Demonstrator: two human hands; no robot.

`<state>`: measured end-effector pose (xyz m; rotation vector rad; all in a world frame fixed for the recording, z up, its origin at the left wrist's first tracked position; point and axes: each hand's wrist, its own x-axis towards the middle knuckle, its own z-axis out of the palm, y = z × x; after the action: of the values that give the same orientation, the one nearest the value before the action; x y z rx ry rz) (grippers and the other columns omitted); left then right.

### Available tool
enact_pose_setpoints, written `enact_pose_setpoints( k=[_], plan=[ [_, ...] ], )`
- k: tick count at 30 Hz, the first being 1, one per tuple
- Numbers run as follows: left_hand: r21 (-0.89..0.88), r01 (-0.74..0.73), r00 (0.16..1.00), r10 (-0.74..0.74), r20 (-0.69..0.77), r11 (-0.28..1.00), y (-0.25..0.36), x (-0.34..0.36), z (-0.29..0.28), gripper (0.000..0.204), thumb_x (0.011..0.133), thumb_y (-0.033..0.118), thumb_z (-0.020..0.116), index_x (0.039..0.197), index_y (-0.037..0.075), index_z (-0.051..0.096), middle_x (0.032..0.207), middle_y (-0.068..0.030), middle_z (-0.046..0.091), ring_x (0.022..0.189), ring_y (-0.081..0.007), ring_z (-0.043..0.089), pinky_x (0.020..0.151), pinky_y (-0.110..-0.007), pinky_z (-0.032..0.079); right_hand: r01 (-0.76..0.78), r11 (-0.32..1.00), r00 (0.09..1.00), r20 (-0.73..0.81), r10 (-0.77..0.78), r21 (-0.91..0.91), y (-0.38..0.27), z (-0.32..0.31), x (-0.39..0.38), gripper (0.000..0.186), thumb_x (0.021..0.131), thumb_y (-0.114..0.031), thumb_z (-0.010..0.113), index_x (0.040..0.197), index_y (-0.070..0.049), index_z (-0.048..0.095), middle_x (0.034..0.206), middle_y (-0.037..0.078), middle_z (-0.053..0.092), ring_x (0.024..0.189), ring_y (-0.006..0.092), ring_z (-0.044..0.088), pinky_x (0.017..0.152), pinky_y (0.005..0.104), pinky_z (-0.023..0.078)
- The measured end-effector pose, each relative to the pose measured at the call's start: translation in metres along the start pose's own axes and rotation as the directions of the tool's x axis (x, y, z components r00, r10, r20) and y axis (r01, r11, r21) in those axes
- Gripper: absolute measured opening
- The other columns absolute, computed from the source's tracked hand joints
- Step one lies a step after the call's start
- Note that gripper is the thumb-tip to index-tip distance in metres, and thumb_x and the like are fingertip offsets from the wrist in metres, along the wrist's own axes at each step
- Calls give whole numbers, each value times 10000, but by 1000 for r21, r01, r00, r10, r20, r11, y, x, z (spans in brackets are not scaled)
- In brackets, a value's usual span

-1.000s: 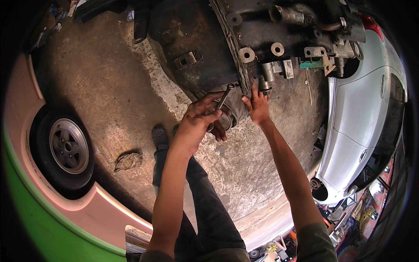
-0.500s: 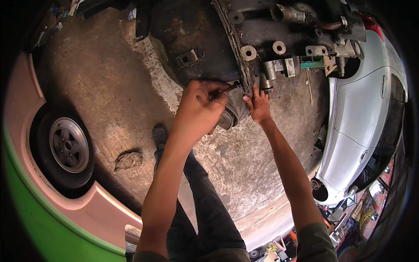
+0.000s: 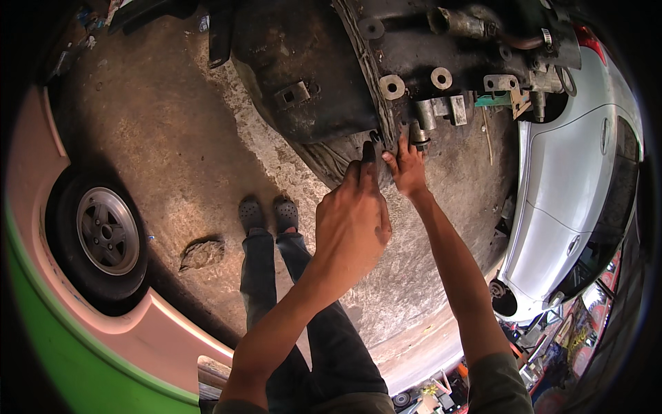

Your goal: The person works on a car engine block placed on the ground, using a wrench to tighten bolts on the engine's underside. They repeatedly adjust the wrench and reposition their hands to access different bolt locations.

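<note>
A big dark metal engine part [image 3: 303,83] with a rough flange seam [image 3: 369,65] fills the top of the view. My left hand [image 3: 353,210] is just below a small dark bolt [image 3: 374,136] beside the seam's lower end. Its index finger stretches up to the bolt, dark at the tip, while the other fingers curl under. Whatever they hold is hidden. Against the seam's lower end rests my right hand [image 3: 411,172], fingers stretched up and thumb apart, next to a metal pipe fitting [image 3: 425,116]; it holds nothing visible.
A silver car [image 3: 569,200] stands on the right. On the left is a green and pink vehicle body [image 3: 131,338] with a wheel [image 3: 107,228]. A crumpled dark lump [image 3: 203,254] lies on the stained concrete floor [image 3: 176,165]. Cluttered goods [image 3: 545,359] lie at lower right.
My left hand has swung down and right from the bolt's left side, its index finger now stretched upward. My right hand has stayed in place. Both shoes now show.
</note>
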<state>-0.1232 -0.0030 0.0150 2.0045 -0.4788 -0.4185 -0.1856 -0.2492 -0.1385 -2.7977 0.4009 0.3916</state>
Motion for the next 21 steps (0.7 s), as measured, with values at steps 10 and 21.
enact_pose_setpoints(
  k=[10,21],
  plan=[
    [-431,115,964,-205,-168,895,-57,19,87,164,935,58,569,1057,-51,583,825,-216,659,739,-401,670,648,-446,510,17,999,999,-31,-16,36,-4,-3,-1,773,938,-663,332,1557,-211,230,1614,162,152,1497,394,-25,1162,636,-19],
    [-94,238,948,-253,-192,967,-46,22,102,163,943,61,510,998,-84,558,628,-282,602,613,-446,641,558,-495,506,69,996,992,-113,-62,58,-4,0,-1,767,938,-667,334,1558,-226,228,1578,186,248,1492,413,-3,1157,642,-10]
  ],
)
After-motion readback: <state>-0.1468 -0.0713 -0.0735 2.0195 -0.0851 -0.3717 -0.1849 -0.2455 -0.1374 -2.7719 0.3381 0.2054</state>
